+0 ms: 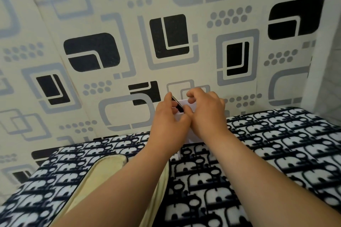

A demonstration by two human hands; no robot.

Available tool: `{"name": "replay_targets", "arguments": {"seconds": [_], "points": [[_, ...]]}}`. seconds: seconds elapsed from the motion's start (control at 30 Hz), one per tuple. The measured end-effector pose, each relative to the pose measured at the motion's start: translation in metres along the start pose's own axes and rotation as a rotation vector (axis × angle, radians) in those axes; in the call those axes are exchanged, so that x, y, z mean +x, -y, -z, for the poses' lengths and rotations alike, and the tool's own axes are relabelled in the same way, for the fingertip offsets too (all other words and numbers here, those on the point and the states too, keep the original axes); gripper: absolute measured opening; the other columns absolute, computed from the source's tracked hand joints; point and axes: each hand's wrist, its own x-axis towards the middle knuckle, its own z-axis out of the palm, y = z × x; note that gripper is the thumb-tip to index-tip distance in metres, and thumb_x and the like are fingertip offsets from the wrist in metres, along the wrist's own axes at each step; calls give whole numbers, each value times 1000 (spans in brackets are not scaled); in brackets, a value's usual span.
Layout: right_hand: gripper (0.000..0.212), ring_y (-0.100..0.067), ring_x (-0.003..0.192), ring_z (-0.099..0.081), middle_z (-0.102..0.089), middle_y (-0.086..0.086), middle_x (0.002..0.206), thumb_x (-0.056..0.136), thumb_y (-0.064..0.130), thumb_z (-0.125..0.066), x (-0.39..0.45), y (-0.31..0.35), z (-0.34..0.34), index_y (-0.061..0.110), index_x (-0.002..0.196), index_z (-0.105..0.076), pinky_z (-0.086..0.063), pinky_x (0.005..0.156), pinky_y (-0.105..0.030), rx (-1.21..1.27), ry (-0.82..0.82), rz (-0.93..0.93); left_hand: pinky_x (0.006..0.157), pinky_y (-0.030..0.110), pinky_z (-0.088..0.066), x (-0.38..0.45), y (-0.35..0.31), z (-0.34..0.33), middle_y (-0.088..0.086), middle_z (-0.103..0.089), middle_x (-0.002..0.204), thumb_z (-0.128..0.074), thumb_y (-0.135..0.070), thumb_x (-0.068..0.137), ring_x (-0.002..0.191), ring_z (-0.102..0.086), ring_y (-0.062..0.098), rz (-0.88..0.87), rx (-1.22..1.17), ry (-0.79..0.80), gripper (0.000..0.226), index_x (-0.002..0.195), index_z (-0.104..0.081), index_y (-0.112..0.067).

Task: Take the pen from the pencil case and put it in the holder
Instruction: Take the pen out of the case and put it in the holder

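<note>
Both hands are up at the far edge of the bed, pressed close together, thumbs side by side, right in front of the patterned wall (129, 42) with its black and grey rounded squares on cream. The left hand (170, 118) is closed around a slim dark pen (177, 104), pinched between thumb and fingers; the pen tilts, its upper end poking out near the fingertips and its lower end slanting down toward the right hand. The right hand (207, 110) is curled over a small white box-shaped holder (181, 115), fingers hooked over its top edge, clamped on it; only slivers of white show between and below the two hands, and another strip of it peeks out under the wrists where it meets the bed. The pen sits right at the holder's top, touching or just above it, and I cannot tell whether its tip is inside the opening. Down below, the blanket (276, 143) in a navy and white repeating print covers the bed, and a pale yellow soft fabric pencil case (103, 167) lies on it under the left forearm, well nearer the camera than the holder. Both forearms stretch forward, bare, almost parallel.
</note>
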Motion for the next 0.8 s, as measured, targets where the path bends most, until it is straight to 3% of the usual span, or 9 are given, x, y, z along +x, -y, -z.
{"name": "replay_targets", "arguments": {"seconds": [0.07,0.13,0.3,0.5,0.63,0.73,0.8], "points": [[21,-22,92,-47,-66,-3,92,80,17,-61,1,3,1,15,100,-56,-29,79,-34,12,6,6,90,35,-49,-1,-1,1,-8,-46,122,-49,-26,86,111,-45,5,3,-22,-10,65,144,-20,-22],[20,-20,87,-44,-65,-3,90,80,17,-62,0,7,2,15,99,-57,-32,80,-36,30,6,19,91,38,-50,-4,-2,3,-7,-48,124,-49,-26,87,112,-47,6,5,-41,-26,63,144,-21,-23],[17,-15,82,-39,-65,-2,88,82,19,-60,0,18,5,16,98,-55,-36,80,-37,32,69,46,76,16,-44,-9,-1,10,-9,-50,120,-47,-25,88,105,-49,-1,-1,-76,-47,59,143,-25,-24],[18,-15,81,-37,-60,2,81,81,16,-60,-7,35,7,17,98,-56,-38,78,-39,14,102,91,68,14,-45,-19,1,25,-11,-47,123,-46,-25,89,103,-49,-5,9,-102,-45,55,141,-28,-27],[20,-18,81,-45,-49,8,76,80,12,-58,-15,52,10,17,99,-56,-41,76,-38,13,143,131,62,10,-48,-30,3,36,-10,-47,123,-44,-22,89,100,-50,-6,6,-145,-54,52,139,-32,-30],[23,-18,83,-47,-51,8,79,81,13,-57,-23,62,12,18,103,-53,-33,81,-32,-27,221,145,56,5,-46,-41,5,45,-10,-47,122,-44,-20,89,99,-51,-4,10,-175,-55,51,137,-34,-32],[24,-18,85,-48,-55,5,83,81,12,-57,-29,71,15,18,105,-53,-41,80,-33,-12,274,128,57,8,-47,-49,7,52,-10,-49,122,-45,-20,88,99,-54,-1,21,-189,-53,51,136,-35,-33]]}}
